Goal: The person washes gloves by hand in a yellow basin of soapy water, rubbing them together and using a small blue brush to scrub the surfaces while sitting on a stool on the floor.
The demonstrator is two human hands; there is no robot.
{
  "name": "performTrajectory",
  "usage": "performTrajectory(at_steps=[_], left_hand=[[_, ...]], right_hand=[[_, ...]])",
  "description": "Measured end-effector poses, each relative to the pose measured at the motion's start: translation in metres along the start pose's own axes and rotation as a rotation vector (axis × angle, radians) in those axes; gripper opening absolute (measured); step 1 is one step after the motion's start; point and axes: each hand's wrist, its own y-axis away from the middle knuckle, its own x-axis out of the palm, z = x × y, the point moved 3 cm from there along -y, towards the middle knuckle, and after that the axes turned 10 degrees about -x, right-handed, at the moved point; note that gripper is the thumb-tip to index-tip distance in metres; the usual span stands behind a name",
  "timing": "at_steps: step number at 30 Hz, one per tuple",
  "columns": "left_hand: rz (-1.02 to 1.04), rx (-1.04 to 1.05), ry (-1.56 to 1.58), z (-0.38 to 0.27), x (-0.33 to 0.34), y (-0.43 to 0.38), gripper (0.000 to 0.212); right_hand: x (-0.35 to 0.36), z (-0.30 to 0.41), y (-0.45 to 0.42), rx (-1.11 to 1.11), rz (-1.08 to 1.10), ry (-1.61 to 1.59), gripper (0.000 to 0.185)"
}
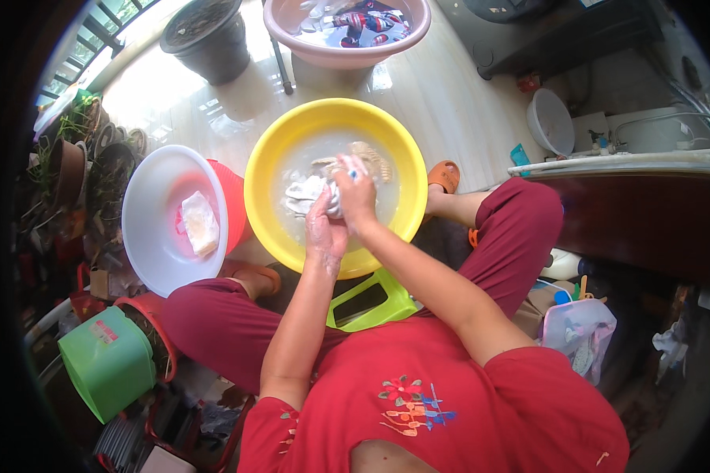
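Observation:
Over a yellow plastic basin of cloudy, sudsy water, my two hands are close together. My left hand is palm up, with foam on the wrist and a wet white cloth bunched in its fingers. Pressed against the same cloth from the other side is my right hand. Its fingers are blurred, and a small blue spot shows on them. Just beyond, a tan knitted item lies partly in the water. Part of the white cloth is hidden between my palms.
At left, a white basin holding a pale block leans against a red tub. A pink basin of soaking clothes stands ahead, near a black pot. A green stool is below me.

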Motion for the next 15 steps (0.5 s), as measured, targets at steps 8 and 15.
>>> performTrajectory(at_steps=[8,15], left_hand=[[0.001,0.111,-0.051,0.002,-0.02,-0.01,0.031],[0.061,0.104,-0.07,-0.025,-0.027,-0.008,0.022]], right_hand=[[0.002,0.003,-0.013,0.031,-0.023,-0.094,0.042],[0.03,0.015,0.069,-0.059,0.093,-0.166,0.044]])
